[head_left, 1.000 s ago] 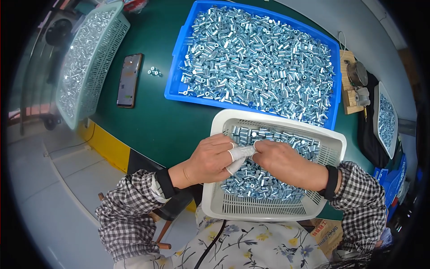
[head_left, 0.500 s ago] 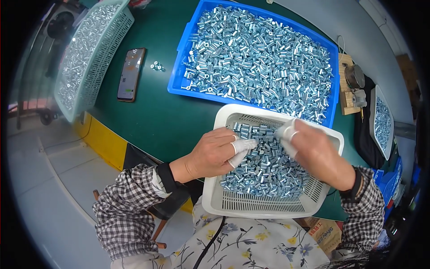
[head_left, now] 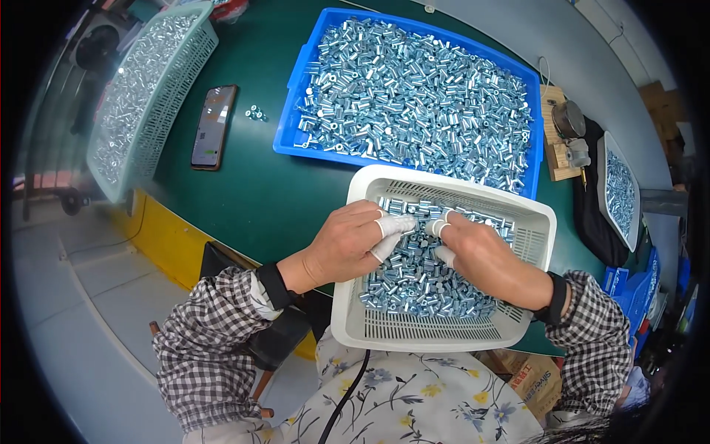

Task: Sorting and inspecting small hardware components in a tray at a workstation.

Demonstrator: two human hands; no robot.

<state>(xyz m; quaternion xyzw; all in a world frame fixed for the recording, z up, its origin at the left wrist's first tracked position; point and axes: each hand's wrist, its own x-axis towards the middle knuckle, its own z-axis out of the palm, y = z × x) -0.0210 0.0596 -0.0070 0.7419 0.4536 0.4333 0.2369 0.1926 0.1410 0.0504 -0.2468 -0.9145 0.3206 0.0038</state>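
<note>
A cream plastic basket [head_left: 342,314] with slotted walls stands at the table's near edge, holding a heap of small shiny metal sleeves [head_left: 425,285]. Over the left part of the heap is my left hand [head_left: 347,240], white finger covers on its thumb and fingers, the tips pinched together. My right hand [head_left: 481,251], with similar covers, reaches in from the right, its fingers curled down at the sleeves close to the left fingertips. Whatever small piece either hand pinches is hidden by the fingers.
Beyond the basket sits a blue tray [head_left: 292,122] full of similar sleeves. A phone [head_left: 213,127] and a few loose sleeves [head_left: 256,113] lie left of it. A pale green basket [head_left: 159,111] stands far left; a wooden block fixture [head_left: 560,159] and a white tray [head_left: 630,237] are right.
My right hand has moved left and slightly down, nearer to my left hand. The left hand keeps its pinch. The whole view has shifted slightly.
</note>
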